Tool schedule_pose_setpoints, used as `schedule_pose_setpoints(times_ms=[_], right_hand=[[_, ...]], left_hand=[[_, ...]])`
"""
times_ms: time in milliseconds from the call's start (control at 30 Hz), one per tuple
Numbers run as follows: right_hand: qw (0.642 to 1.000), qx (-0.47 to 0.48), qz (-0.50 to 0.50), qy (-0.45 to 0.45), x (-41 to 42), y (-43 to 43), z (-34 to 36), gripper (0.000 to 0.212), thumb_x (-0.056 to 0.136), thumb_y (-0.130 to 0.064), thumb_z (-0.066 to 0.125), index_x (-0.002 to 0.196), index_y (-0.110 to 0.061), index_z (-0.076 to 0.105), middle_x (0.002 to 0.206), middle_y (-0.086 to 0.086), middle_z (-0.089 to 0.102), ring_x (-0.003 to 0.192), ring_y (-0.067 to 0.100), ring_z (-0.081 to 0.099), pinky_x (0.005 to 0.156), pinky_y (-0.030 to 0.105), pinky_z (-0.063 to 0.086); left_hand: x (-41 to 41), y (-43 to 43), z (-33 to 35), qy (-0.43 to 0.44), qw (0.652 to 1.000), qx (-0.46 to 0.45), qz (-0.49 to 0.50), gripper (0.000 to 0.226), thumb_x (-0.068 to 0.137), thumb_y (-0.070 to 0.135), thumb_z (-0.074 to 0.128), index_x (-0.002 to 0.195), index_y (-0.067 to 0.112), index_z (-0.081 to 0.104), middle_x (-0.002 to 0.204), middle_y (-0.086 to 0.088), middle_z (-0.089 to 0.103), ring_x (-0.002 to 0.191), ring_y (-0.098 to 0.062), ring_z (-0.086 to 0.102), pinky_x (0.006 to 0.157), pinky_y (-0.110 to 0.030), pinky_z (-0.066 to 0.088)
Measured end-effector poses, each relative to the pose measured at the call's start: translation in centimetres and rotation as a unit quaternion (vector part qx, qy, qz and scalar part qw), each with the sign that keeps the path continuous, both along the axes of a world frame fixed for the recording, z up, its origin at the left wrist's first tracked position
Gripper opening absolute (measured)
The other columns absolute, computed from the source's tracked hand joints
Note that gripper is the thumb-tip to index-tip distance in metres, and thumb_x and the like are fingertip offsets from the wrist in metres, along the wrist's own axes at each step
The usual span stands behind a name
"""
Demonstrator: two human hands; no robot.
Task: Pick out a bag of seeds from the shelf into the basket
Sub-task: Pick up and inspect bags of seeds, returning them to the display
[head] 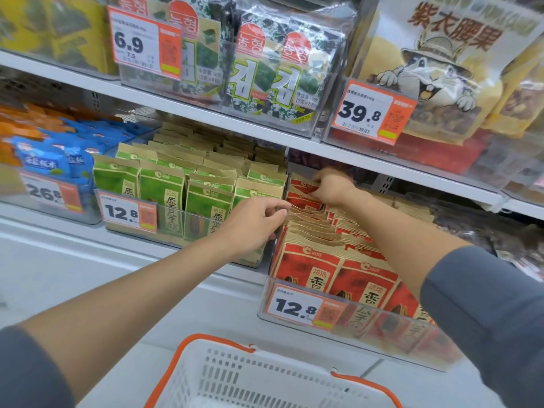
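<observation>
Both hands reach into the row of red seed bags (312, 266) on the middle shelf (382, 169). Left hand (253, 222) comes from the lower left, and its thumb and fingers close together on the brown top edge of a bag near the middle of the row, so it pinches this edge. Right hand (331, 187) is further back in the same row, with its fingers curled over the top of a red bag near the rear; it grips this bag, but how firmly I cannot tell. Both arms have grey sleeves pushed up.

The red seed bags stand upright, one behind another, in a clear tray (391, 334) with a price tag (297, 307) reading 12.8 on its front. Just beside it on the left stand green seed bags (162, 189) in a similar tray. Further left lie blue bags (47, 160).

On the shelf above are seaweed packs (265, 69), and to their right a large bag with a cartoon animal (435, 69).

A white basket (206, 363) with orange handles is at the bottom of the view, below the hands and well apart from the red seed bags.
</observation>
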State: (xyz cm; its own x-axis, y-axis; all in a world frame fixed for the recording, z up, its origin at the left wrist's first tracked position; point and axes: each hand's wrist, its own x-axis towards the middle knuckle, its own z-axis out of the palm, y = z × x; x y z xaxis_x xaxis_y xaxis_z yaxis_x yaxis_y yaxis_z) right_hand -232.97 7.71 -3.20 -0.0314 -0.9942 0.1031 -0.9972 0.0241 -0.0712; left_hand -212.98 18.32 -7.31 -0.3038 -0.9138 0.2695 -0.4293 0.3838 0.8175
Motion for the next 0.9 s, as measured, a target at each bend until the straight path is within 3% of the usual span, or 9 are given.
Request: schedule_pose_setpoints(times_ms=[33, 100, 133, 267, 500, 600, 700, 800, 900], right_hand=[[1.000, -0.003, 0.002, 0.014, 0.1, 0.0, 0.1, 0.010, 0.090, -0.025, 0.071, 0.090, -0.015, 0.069, 0.086, 0.005, 0.067, 0.073, 0.021, 0.058, 0.060, 0.024, 0.039], [1.000, -0.015, 0.006, 0.026, 0.3, 0.0, 0.2, 0.031, 0.092, -0.021, 0.067, 0.064, -0.016, 0.055, 0.066, 0.003, 0.055, 0.061, 0.020, 0.050, 0.053, 0.024, 0.034], [0.999, -0.018, 0.015, 0.027, 0.3, 0.1, 0.3, 0.035, 0.093, -0.019, 0.065, 0.062, -0.016, 0.052, 0.064, 0.003, 0.052, 0.060, 0.020, 0.049, 0.053, 0.025, 0.035], [0.995, -0.065, 0.079, 0.020, 0.4, 2.0, 1.0, 0.012, 0.097, -0.015, 0.057, 0.087, -0.011, 0.057, 0.085, 0.007, 0.060, 0.081, 0.028, 0.058, 0.068, 0.029, 0.037], [0.966, -0.182, 0.182, -0.036, -0.4, 9.8, 3.1, 0.007, 0.101, -0.014, 0.051, 0.099, -0.010, 0.057, 0.084, 0.008, 0.067, 0.076, 0.028, 0.061, 0.069, 0.044, 0.051], [0.931, -0.280, 0.193, -0.136, -0.5, 13.1, 4.8, 0.008, 0.100, -0.011, 0.054, 0.099, -0.010, 0.062, 0.089, 0.001, 0.065, 0.081, 0.019, 0.059, 0.074, 0.033, 0.049], [0.896, -0.338, 0.168, -0.232, -0.6, 17.2, 7.4, 0.009, 0.099, -0.010, 0.055, 0.103, -0.011, 0.064, 0.094, -0.003, 0.059, 0.082, 0.009, 0.052, 0.074, 0.012, 0.040], [0.865, -0.332, 0.133, -0.351, -0.8, 20.5, 8.7, 0.009, 0.100, -0.012, 0.054, 0.102, -0.017, 0.061, 0.094, -0.003, 0.063, 0.084, 0.009, 0.059, 0.073, 0.021, 0.047], [0.838, -0.309, 0.103, -0.437, -1.7, 23.8, 8.0, 0.010, 0.100, -0.010, 0.053, 0.100, -0.018, 0.059, 0.087, -0.012, 0.060, 0.076, -0.004, 0.057, 0.070, 0.017, 0.049]], left_hand=[[0.0, 0.0, 0.0, -0.001, 1.000, 0.000, 0.002, 0.030, 0.102, 0.023, 0.051, 0.128, 0.023, 0.066, 0.074, 0.007, 0.067, 0.067, -0.011, 0.063, 0.080, -0.042, 0.058], [-0.1, 0.0, 0.0, -0.003, 1.000, 0.001, 0.006, 0.030, 0.102, 0.024, 0.052, 0.128, 0.023, 0.066, 0.079, 0.002, 0.070, 0.069, -0.013, 0.065, 0.080, -0.043, 0.058], [-0.1, 0.0, 0.1, -0.004, 1.000, 0.002, 0.005, 0.030, 0.102, 0.024, 0.052, 0.128, 0.023, 0.066, 0.080, 0.000, 0.071, 0.070, -0.013, 0.066, 0.080, -0.044, 0.058], [-0.2, 0.1, 0.2, -0.005, 1.000, 0.006, 0.003, 0.029, 0.103, 0.023, 0.051, 0.129, 0.022, 0.065, 0.079, 0.000, 0.070, 0.070, -0.012, 0.066, 0.081, -0.043, 0.058], [-0.3, 1.4, 1.8, 0.003, 1.000, 0.017, 0.023, 0.031, 0.101, 0.018, 0.055, 0.131, 0.015, 0.062, 0.088, -0.001, 0.071, 0.077, -0.017, 0.069, 0.081, -0.044, 0.059], [-0.3, 2.3, 4.0, 0.056, 0.997, -0.014, 0.060, 0.030, 0.101, 0.015, 0.053, 0.131, 0.013, 0.059, 0.099, -0.002, 0.065, 0.079, -0.015, 0.067, 0.080, -0.040, 0.059], [-1.4, 4.6, 7.4, 0.086, 0.994, -0.045, 0.055, 0.039, 0.103, 0.025, 0.051, 0.142, 0.018, 0.051, 0.118, 0.001, 0.061, 0.100, -0.017, 0.064, 0.092, -0.039, 0.054], [-2.9, 7.2, 8.9, 0.066, 0.996, -0.050, 0.021, 0.044, 0.100, 0.045, 0.047, 0.141, 0.032, 0.051, 0.129, 0.006, 0.059, 0.117, -0.016, 0.056, 0.104, -0.039, 0.044], [-4.1, 9.9, 8.3, 0.065, 0.996, -0.052, 0.016, 0.030, 0.095, 0.048, 0.050, 0.119, 0.036, 0.065, 0.111, 0.012, 0.069, 0.107, -0.011, 0.063, 0.096, -0.041, 0.052]])
